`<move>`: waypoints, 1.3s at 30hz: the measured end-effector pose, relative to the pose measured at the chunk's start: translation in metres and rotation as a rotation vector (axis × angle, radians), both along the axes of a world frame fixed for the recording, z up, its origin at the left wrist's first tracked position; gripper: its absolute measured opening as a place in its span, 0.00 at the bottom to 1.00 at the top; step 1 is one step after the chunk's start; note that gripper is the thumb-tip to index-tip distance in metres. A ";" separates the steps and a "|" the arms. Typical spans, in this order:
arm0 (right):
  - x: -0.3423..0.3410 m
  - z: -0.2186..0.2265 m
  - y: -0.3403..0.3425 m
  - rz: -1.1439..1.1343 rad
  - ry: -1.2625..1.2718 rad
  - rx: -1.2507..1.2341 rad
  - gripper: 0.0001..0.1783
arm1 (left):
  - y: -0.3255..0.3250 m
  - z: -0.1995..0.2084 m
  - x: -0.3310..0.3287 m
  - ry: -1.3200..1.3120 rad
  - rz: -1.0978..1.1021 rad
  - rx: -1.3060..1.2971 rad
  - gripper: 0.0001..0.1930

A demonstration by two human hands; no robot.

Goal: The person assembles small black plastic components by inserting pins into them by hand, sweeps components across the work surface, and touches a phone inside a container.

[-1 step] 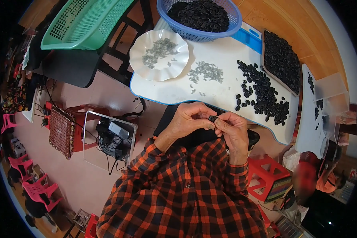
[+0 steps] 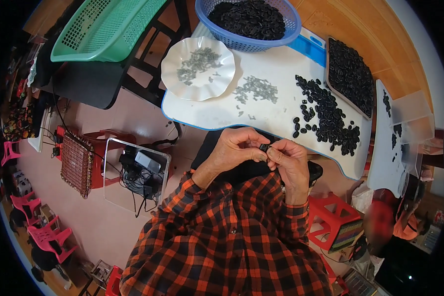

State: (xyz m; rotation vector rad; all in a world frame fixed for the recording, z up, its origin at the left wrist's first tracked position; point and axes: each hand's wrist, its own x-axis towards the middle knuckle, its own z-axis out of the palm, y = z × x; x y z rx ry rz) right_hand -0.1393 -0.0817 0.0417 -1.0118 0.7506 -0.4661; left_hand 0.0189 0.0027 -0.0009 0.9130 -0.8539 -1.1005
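I am pinching a small black plastic part (image 2: 264,147) between both hands: my left hand (image 2: 237,148) and right hand (image 2: 291,160) are closing their fingertips on it at the white desk's (image 2: 281,74) six o'clock edge. Loose black parts (image 2: 325,121) are lying at two o'clock, grey pins (image 2: 255,90) at twelve.

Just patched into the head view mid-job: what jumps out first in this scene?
Both hands, left hand and right hand, pinch one small black part between them at the near edge of the white board. On the board lies a spread of loose black parts. A blue basket heaped with more stands at its far edge.
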 end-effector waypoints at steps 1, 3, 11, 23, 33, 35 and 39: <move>0.000 0.000 -0.001 0.014 -0.007 0.016 0.06 | 0.000 0.002 0.000 0.007 -0.006 0.017 0.12; 0.001 0.001 -0.001 0.022 -0.006 0.026 0.06 | 0.001 0.002 0.000 0.015 -0.011 0.035 0.12; 0.003 -0.002 -0.002 0.050 -0.031 0.076 0.05 | 0.004 0.004 0.001 0.138 -0.061 0.078 0.12; 0.000 -0.007 -0.006 0.129 -0.045 0.139 0.06 | 0.005 0.005 0.008 0.113 -0.152 0.076 0.10; 0.001 -0.011 -0.005 0.207 -0.001 0.297 0.07 | 0.013 0.008 0.011 0.034 -0.220 0.052 0.09; 0.001 -0.012 -0.005 0.225 0.035 0.293 0.07 | 0.015 0.008 0.009 0.088 -0.182 0.097 0.10; 0.004 -0.015 -0.005 0.210 -0.082 0.293 0.07 | 0.015 0.014 0.009 0.028 -0.138 0.021 0.10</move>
